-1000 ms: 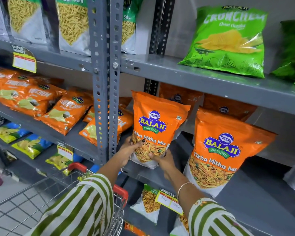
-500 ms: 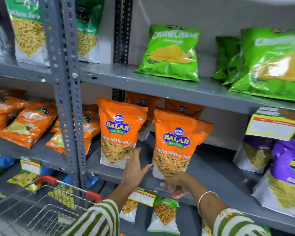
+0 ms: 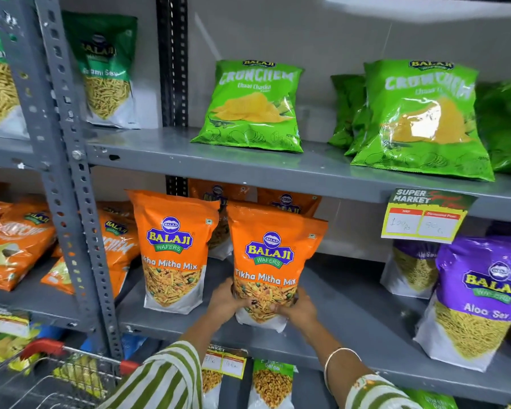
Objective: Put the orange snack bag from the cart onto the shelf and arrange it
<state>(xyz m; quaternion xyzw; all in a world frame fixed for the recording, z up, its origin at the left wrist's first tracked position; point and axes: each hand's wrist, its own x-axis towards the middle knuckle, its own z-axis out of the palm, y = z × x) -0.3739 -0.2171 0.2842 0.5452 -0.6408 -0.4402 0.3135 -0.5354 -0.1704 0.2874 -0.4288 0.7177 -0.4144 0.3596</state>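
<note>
**Hands back on the right-hand bag**

Half a second ago both hands were off. Now my left hand (image 3: 225, 302) and right hand (image 3: 299, 309) clamp the base of the orange snack bag (image 3: 273, 261), upright on the shelf (image 3: 351, 317), frame centre, beside its twin (image 3: 171, 249). Placement done; squaring up remains.

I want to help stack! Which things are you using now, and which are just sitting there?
Part of the job:
orange bag held by left hand and right hand
its shelf
cart

Just sitting there:
green chip bags
purple bag
price tag
</note>
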